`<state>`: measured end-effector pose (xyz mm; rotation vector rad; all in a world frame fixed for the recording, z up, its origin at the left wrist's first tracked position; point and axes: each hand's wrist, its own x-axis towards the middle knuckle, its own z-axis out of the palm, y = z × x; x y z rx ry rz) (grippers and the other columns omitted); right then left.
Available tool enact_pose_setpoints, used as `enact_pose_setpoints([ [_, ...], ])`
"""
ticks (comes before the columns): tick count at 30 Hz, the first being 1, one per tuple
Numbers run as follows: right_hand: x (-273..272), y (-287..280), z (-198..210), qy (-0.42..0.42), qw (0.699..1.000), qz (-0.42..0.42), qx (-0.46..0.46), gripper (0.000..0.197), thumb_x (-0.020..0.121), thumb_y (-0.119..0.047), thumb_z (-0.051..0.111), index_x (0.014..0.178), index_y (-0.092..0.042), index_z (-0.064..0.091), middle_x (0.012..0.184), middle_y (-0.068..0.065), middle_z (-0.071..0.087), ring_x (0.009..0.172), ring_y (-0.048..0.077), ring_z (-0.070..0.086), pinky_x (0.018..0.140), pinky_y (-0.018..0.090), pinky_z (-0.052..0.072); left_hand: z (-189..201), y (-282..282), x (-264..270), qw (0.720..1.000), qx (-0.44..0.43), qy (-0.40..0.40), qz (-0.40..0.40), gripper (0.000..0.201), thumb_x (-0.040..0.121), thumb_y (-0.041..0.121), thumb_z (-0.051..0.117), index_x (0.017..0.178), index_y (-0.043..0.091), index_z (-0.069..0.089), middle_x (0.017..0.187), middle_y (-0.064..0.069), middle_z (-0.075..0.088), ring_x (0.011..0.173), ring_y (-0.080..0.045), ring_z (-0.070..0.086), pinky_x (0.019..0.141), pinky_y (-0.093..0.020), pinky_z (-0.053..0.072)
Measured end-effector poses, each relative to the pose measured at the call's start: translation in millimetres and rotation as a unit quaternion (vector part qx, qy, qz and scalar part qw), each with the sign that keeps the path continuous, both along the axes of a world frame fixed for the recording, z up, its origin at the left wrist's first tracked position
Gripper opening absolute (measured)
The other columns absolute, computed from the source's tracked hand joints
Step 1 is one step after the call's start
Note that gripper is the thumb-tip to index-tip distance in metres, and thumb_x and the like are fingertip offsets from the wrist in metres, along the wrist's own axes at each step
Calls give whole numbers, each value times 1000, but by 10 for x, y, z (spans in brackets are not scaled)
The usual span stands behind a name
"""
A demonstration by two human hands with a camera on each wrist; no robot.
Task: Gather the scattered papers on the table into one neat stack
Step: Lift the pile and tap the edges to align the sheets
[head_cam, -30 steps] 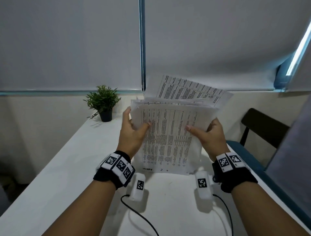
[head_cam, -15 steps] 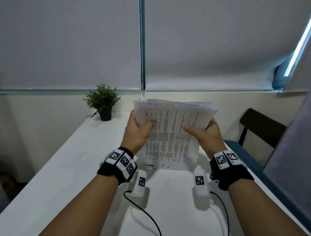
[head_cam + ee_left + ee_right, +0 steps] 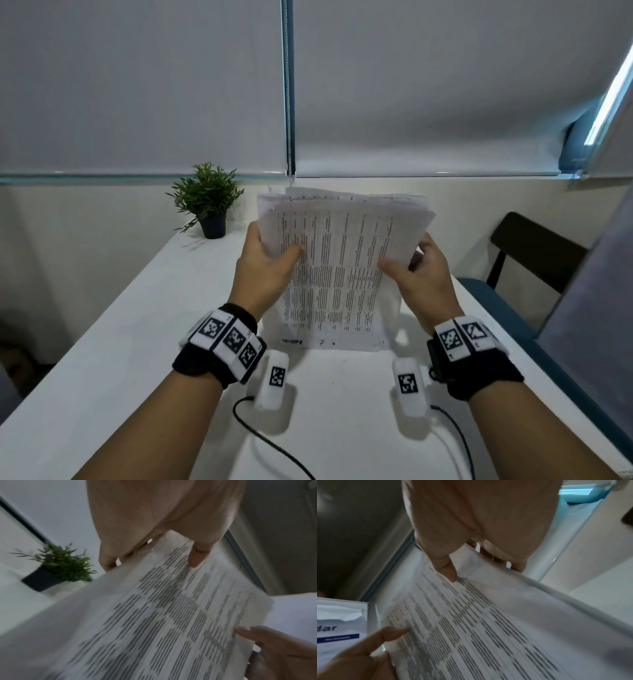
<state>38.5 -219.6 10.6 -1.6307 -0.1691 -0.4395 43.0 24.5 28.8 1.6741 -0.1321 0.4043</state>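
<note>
A sheaf of printed papers [image 3: 337,270] stands upright on its bottom edge on the white table [image 3: 137,325]. My left hand [image 3: 267,270] grips its left side, thumb on the front sheet and fingers behind. On the right side, my right hand [image 3: 416,274] grips the sheaf the same way. The top edges are slightly uneven. In the left wrist view the papers [image 3: 163,622] run under my left hand [image 3: 154,534], thumb pressed on the print. The right wrist view shows the papers [image 3: 488,628] under my right hand [image 3: 479,520], with the left thumb at the lower left.
A small potted plant [image 3: 207,200] stands at the table's far left by the wall. A dark chair [image 3: 534,253] sits beyond the right edge. Two cables [image 3: 274,445] trail from the wrist devices across the near table. Closed blinds cover the window behind.
The sheets that stuck out at the top have dropped level with the rest. The sheaf now stands squarer and a little lower on the table between both hands.
</note>
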Motion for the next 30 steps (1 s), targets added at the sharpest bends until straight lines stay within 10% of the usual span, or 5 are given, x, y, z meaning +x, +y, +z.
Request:
enact_pose_setpoints([
  [16,-58,115,-136,3,999,2,38,37,89,-7,77,115,-27,61,115,-1,75,107,17,73,98,45,58,-93,-46,-136,1000,-21,-10,13,50,85,33,68,131,33,48,113,13,72,104,-4,69,97,-44,56],
  [20,-26,131,-70,-17,999,-11,38,41,88,-9,78,109,-38,57,116,-2,74,108,16,72,94,41,59,59,-112,-133,994,7,-95,54,84,93,13,68,154,41,18,116,18,62,94,12,66,82,-18,60],
  [23,25,122,-33,-17,999,-8,31,35,91,-17,76,112,-37,57,117,-3,75,107,14,74,93,41,60,177,-164,-164,971,111,-195,83,102,89,7,66,158,42,-2,158,-8,36,127,-17,58,97,-40,57],
  [27,55,107,-2,-20,999,-12,38,37,89,-14,77,112,-34,57,114,-3,75,100,8,74,89,35,61,276,-215,-184,948,229,-201,94,98,83,12,71,158,42,17,160,-18,13,106,-4,47,87,-8,46],
  [30,58,108,11,-25,999,-7,39,42,87,-9,79,117,-28,56,116,0,73,104,12,74,87,34,61,316,-222,-194,933,300,-174,99,85,77,34,73,150,50,33,163,-11,-2,133,-32,43,106,-36,47],
])
